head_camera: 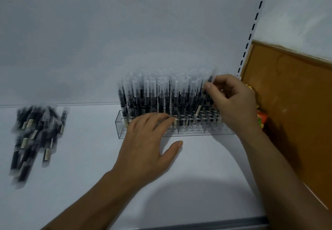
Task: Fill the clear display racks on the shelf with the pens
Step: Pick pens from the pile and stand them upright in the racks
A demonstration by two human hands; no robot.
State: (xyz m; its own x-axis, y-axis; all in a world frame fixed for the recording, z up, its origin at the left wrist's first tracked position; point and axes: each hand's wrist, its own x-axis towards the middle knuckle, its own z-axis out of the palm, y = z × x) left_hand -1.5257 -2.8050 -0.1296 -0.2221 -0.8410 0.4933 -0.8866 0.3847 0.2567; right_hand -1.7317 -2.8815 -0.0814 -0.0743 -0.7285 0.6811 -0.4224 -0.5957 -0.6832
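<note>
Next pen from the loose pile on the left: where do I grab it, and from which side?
Take the rightmost pen of the pile by its dark barrel, mid-length, from above and the right, pinching across it. It lies flat on the shelf at the pile's edge, clear cap pointing away, its right side free.

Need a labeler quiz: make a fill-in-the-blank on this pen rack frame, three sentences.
1. The right hand pinches a pen at the rack's ___ end.
2. The loose pens lie on the shelf to the rack's ___.
3. The left hand touches the rack's front and holds ___.
Missing: right; left; nothing.
</note>
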